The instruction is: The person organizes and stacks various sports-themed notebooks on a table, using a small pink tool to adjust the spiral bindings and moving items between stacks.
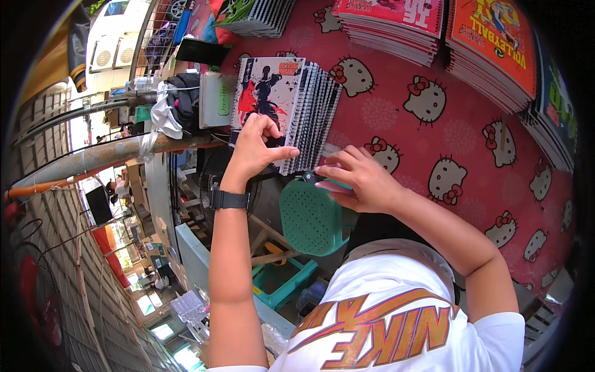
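A fanned stack of spiral-bound notebooks (pixel 316 118) lies at the table's edge; the white cover on top bears a dark figure and red splashes. Over the lower part of that cover is my left hand (pixel 259 144), its fingers curled and its thumb stretched apart, with nothing visible between them. My right hand (pixel 362 180) is beside the stack's near corner, closed on a flat pink piece (pixel 334 186) whose kind I cannot make out. A small dark round thing (pixel 308 177) shows just by its fingertips.
The table has a red cloth (pixel 396 111) printed with white cat faces. More notebook stacks, pink (pixel 396 31), orange (pixel 493 49) and green (pixel 561 105), stand along its far and right sides. A green perforated stool (pixel 312 217) is below the edge. At left are a black bag (pixel 184 99) and a rail (pixel 105 158).
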{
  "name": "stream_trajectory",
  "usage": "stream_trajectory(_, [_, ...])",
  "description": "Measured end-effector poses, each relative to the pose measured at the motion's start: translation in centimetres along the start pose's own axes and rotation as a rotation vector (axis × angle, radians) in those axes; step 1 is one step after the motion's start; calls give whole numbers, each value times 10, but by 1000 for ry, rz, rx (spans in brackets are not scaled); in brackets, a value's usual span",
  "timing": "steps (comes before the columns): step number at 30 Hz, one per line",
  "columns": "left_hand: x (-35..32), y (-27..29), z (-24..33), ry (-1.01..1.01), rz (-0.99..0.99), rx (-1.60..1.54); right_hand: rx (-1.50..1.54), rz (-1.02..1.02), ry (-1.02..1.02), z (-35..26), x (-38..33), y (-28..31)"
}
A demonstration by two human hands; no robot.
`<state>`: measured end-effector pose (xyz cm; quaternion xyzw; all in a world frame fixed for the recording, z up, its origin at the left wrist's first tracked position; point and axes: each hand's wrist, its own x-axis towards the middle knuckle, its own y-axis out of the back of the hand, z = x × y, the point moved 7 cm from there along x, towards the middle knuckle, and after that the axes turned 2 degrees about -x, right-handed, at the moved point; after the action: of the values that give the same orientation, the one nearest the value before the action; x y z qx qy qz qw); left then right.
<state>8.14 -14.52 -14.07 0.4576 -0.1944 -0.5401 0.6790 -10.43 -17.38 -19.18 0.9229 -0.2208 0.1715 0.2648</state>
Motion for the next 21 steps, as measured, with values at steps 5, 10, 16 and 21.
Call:
stream_trajectory(5, [0, 0, -1, 27, -4, 11, -87, 51, 20, 1, 6, -4])
stream_trajectory(10, [0, 0, -1, 30, -4, 3, -157, 103, 100, -2, 12, -5])
stream_trajectory(16, [0, -1, -2, 11, 5, -11, -209, 78, 153, -3, 15, -6])
stream_trajectory(21, [1, 0, -3, 7, 6, 17, 189, -144, -40, 20, 19, -26])
